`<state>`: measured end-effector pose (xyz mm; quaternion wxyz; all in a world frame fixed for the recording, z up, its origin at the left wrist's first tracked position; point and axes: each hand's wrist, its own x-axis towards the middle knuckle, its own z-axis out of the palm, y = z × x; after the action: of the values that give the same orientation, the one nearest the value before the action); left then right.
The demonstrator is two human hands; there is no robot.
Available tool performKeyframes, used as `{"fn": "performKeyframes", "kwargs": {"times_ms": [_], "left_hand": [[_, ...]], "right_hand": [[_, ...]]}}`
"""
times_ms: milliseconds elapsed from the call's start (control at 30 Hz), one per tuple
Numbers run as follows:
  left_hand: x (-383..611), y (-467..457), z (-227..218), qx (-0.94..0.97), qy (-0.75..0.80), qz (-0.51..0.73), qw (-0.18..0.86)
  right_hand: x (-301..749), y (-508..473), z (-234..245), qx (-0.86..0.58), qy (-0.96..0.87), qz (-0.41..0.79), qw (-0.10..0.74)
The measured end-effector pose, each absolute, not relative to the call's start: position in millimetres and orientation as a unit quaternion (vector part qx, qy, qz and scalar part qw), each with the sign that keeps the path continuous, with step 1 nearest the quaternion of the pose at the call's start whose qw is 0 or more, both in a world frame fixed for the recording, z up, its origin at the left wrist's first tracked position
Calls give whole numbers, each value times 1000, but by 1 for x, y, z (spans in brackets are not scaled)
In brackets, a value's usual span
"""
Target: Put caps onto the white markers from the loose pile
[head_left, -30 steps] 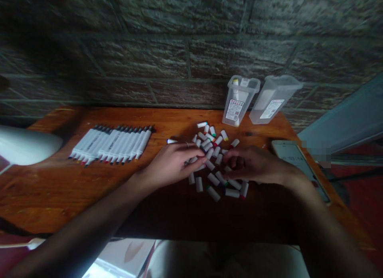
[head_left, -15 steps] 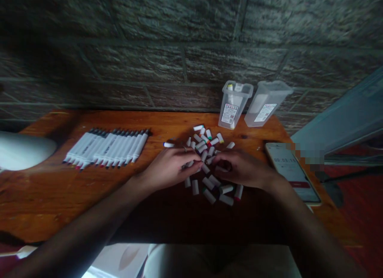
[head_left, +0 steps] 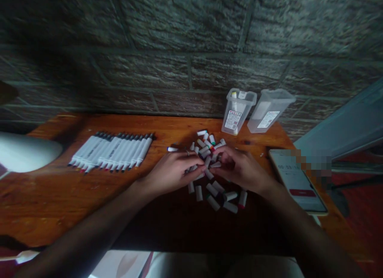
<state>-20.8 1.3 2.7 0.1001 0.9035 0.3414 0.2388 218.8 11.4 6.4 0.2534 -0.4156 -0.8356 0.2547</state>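
Note:
My left hand (head_left: 173,166) is closed round a white marker (head_left: 172,149), whose blue end sticks out past the knuckles. Most of that marker is hidden under my fingers. The left fingertips touch the heap of loose white marker caps (head_left: 213,203), which have coloured ends. On the heap's right side my right hand (head_left: 239,166) reaches in, its thumb and index finger apart, with caps lying between them. Nothing is visibly gripped in it. Left of both hands, a row of white markers (head_left: 116,152) lies side by side, dark ends pointing to the wall.
Two clear plastic cases stand at the back; the left case (head_left: 238,112) holds a yellow-ended marker, beside the right case (head_left: 269,112). A phone (head_left: 299,182) showing a timer lies at right. A white rounded object (head_left: 26,152) juts in at left. Behind rises a stone-block wall (head_left: 161,66).
The view has shifted slightly, so everything sits a little lower and further right. My right index finger has spread away from its thumb over the caps. The left hand keeps its place.

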Motion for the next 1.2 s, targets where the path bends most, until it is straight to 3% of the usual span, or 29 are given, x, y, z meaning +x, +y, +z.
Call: {"fn": "performKeyframes", "kwargs": {"times_ms": [100, 333, 933, 1200], "left_hand": [[-22, 1, 3, 903, 341, 244, 96], [-23, 5, -1, 900, 337, 258, 100], [-22, 2, -6, 906, 323, 249, 117], [-25, 7, -7, 904, 331, 244, 118]], "right_hand": [[217, 12, 2, -394, -862, 232, 219], [224, 19, 2, -454, -818, 243, 255], [231, 21, 1, -482, -829, 214, 186], [229, 21, 2, -460, -825, 194, 265]]}}
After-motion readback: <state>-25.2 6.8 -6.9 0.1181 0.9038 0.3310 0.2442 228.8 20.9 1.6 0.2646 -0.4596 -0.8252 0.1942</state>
